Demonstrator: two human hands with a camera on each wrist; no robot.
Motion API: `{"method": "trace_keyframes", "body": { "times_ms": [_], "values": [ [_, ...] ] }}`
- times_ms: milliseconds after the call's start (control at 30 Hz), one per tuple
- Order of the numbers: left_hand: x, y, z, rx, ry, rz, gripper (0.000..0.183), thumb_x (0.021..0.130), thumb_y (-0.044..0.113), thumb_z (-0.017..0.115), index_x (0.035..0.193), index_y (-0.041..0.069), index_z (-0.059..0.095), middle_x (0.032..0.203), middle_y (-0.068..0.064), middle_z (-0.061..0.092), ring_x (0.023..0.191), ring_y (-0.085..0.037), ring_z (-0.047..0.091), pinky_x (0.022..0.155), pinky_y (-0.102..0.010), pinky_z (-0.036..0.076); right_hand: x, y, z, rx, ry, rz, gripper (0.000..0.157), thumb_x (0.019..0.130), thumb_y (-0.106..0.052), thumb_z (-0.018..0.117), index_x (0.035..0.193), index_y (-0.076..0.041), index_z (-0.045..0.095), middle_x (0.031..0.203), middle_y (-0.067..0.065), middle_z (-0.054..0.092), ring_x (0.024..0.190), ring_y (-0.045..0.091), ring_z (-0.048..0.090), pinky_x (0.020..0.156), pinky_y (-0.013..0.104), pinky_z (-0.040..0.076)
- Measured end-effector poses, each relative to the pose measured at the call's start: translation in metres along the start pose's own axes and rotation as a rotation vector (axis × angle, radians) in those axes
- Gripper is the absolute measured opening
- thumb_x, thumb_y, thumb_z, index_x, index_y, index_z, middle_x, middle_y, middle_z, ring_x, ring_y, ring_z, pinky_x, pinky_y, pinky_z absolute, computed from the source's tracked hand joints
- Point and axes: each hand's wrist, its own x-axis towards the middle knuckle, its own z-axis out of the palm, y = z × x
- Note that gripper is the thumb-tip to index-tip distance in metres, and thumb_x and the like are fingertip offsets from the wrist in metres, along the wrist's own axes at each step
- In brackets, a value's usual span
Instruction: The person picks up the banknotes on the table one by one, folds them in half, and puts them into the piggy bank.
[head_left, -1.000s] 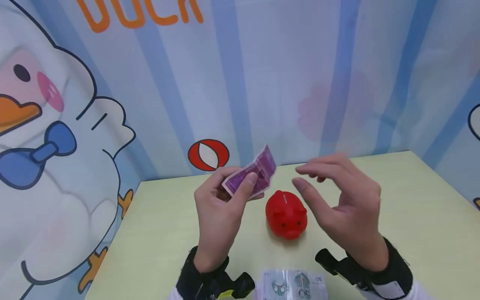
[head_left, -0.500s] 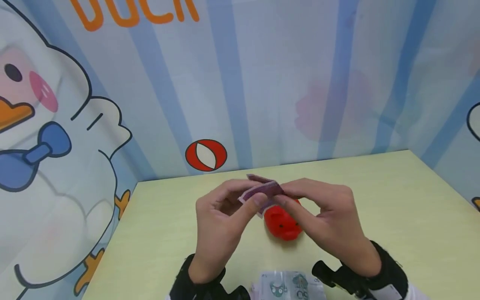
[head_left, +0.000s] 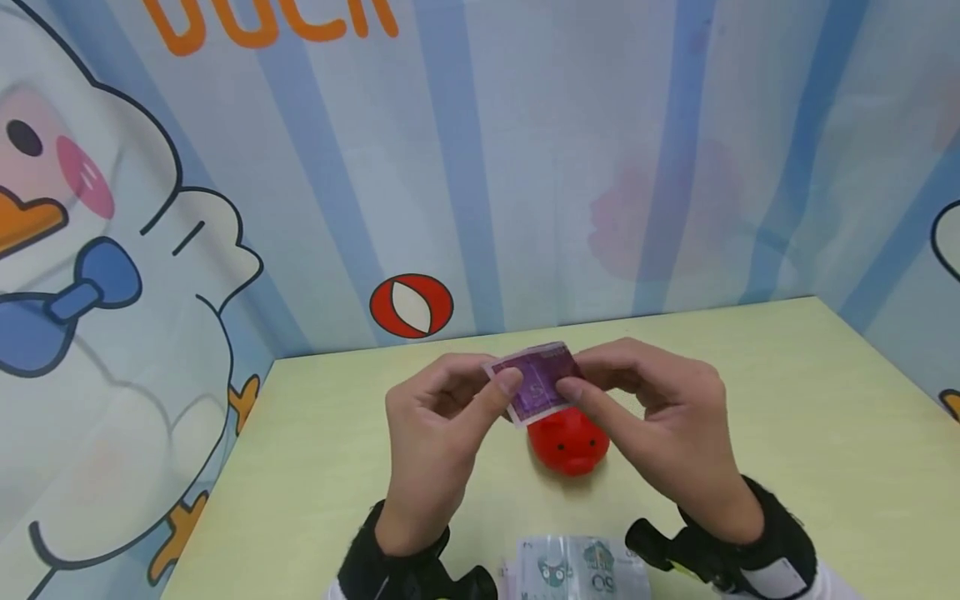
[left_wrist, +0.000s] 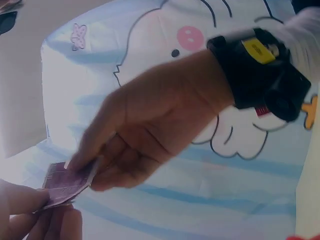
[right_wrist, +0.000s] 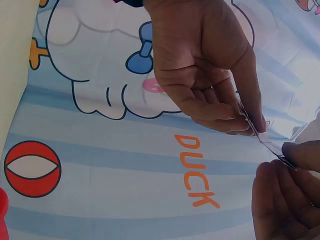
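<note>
A purple banknote (head_left: 538,382), folded small, is held up in front of me over the red piggy bank (head_left: 572,448). My left hand (head_left: 438,437) pinches its left end between thumb and fingers. At the other end, the thumb and fingers of my right hand (head_left: 663,421) pinch it too. The left wrist view shows the note stretched between both sets of fingertips, and the right wrist view has it nearly edge-on. The note covers the upper part of the piggy bank, including its slot.
Grey-green banknotes (head_left: 581,571) lie at the front of the pale yellow table (head_left: 810,450), cut off by the head view's lower edge. Behind the table hangs a blue striped backdrop (head_left: 540,150) with a cartoon duck.
The right hand has come in from the right and taken the note's other end. Half a second ago the note was bent sharply; now it is flatter and more compact, its face towards me.
</note>
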Motion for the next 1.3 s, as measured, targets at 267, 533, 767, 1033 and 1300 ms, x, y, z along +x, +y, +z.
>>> {"method": "trace_keyframes", "body": {
  "times_ms": [267, 533, 767, 1033, 1300],
  "values": [
    [0.0, -0.006, 0.002, 0.019, 0.032, 0.127, 0.012, 0.085, -0.002, 0.071, 0.097, -0.003, 0.073, 0.091, -0.015, 0.073, 0.072, -0.03, 0.071, 0.068, -0.044, 0.059, 0.005, -0.001, 0.006, -0.102, -0.031, -0.193, 0.012, 0.091, -0.015, 0.069, 0.094, -0.004, 0.074, 0.093, 0.012, 0.071, 0.088, 0.016, 0.068, 0.08, 0.021, 0.054],
    [-0.002, -0.005, 0.003, -0.056, -0.072, 0.147, 0.016, 0.085, -0.007, 0.069, 0.101, -0.009, 0.072, 0.091, -0.021, 0.071, 0.074, -0.031, 0.072, 0.069, -0.046, 0.059, 0.009, -0.008, 0.008, -0.099, -0.095, -0.131, 0.017, 0.086, -0.008, 0.075, 0.1, -0.001, 0.069, 0.092, 0.007, 0.07, 0.079, 0.012, 0.064, 0.068, 0.02, 0.054],
    [-0.002, -0.001, 0.003, -0.002, -0.1, 0.016, 0.016, 0.091, 0.004, 0.067, 0.104, -0.001, 0.074, 0.097, -0.013, 0.073, 0.082, -0.03, 0.072, 0.077, -0.045, 0.058, 0.005, 0.0, 0.005, -0.06, -0.055, -0.111, 0.011, 0.083, 0.0, 0.075, 0.093, -0.003, 0.071, 0.082, 0.005, 0.069, 0.072, 0.01, 0.064, 0.066, 0.019, 0.054],
    [-0.004, 0.001, 0.002, 0.085, -0.086, -0.062, 0.019, 0.097, 0.014, 0.061, 0.109, 0.007, 0.074, 0.101, -0.005, 0.073, 0.089, -0.025, 0.069, 0.081, -0.039, 0.058, 0.001, 0.007, 0.002, -0.026, 0.017, -0.048, 0.017, 0.08, 0.01, 0.072, 0.094, 0.0, 0.07, 0.085, 0.01, 0.069, 0.073, 0.013, 0.066, 0.071, 0.023, 0.058],
    [-0.003, -0.001, 0.005, 0.045, -0.078, -0.05, 0.015, 0.092, 0.008, 0.067, 0.106, 0.007, 0.072, 0.101, -0.007, 0.072, 0.092, -0.027, 0.07, 0.084, -0.041, 0.057, 0.001, 0.005, 0.002, -0.03, -0.022, -0.012, 0.028, 0.081, 0.013, 0.069, 0.106, 0.0, 0.07, 0.095, 0.01, 0.07, 0.084, 0.017, 0.068, 0.076, 0.027, 0.058]
  ]
}}
